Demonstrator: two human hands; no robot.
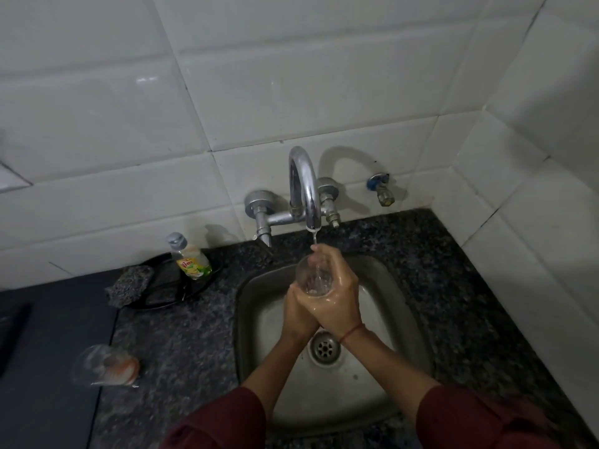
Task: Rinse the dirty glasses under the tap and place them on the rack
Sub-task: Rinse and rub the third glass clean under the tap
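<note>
Head: glass (313, 277) clasped between left grip (299, 310), right grip (340, 294).

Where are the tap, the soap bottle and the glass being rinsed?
tap (308, 196): head view, curved spout.
soap bottle (192, 264): head view, label.
glass (313, 277): head view, clear wall.

The small soap bottle (192, 258) has a yellow and green label (190, 266). A red word on the label looks like "Vim", but it is tiny and blurry. No other words or numbers can be read.
</note>
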